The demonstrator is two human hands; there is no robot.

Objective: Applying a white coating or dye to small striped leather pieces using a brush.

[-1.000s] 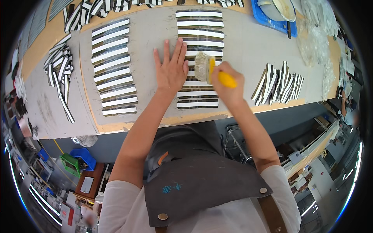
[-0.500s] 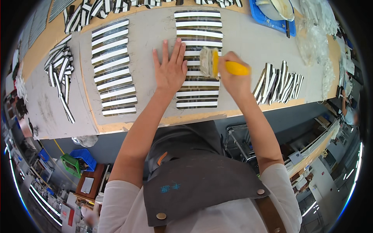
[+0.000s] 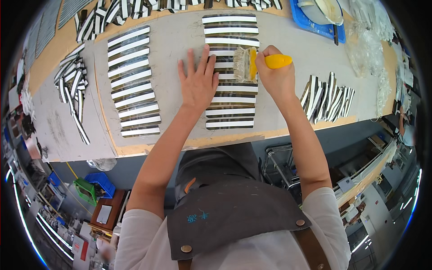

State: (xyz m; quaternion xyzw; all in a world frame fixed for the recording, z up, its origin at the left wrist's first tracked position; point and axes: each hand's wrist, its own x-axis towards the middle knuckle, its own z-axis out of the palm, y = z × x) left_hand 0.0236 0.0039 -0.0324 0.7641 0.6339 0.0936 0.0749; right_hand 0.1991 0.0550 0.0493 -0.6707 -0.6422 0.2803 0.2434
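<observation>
My right hand (image 3: pixel 277 77) is closed round the yellow handle of a wide brush (image 3: pixel 242 65). Its pale bristles lie over a column of black-and-white strips (image 3: pixel 230 99), laid crosswise in rows. At the left edge of the same column, my left hand (image 3: pixel 197 81) lies flat with its fingers spread, the fingertips on or beside the strip ends. It holds nothing. A second column of strips (image 3: pixel 133 85) lies further left, with a glossy, see-through layer showing between the white bands.
Loose strips (image 3: pixel 72 85) are heaped at the left, with a fanned bunch (image 3: pixel 327 98) at the right. More strips (image 3: pixel 130 6) line the far edge. A blue tray (image 3: pixel 310 28) at the far right holds a pale bowl (image 3: pixel 327 11). Crumpled clear plastic (image 3: pixel 366 45) hangs nearby.
The brush and my right hand have moved slightly, and the handle's tilt has changed a little. My left hand stays at the strips' left edge. The whole view has shifted slightly.
</observation>
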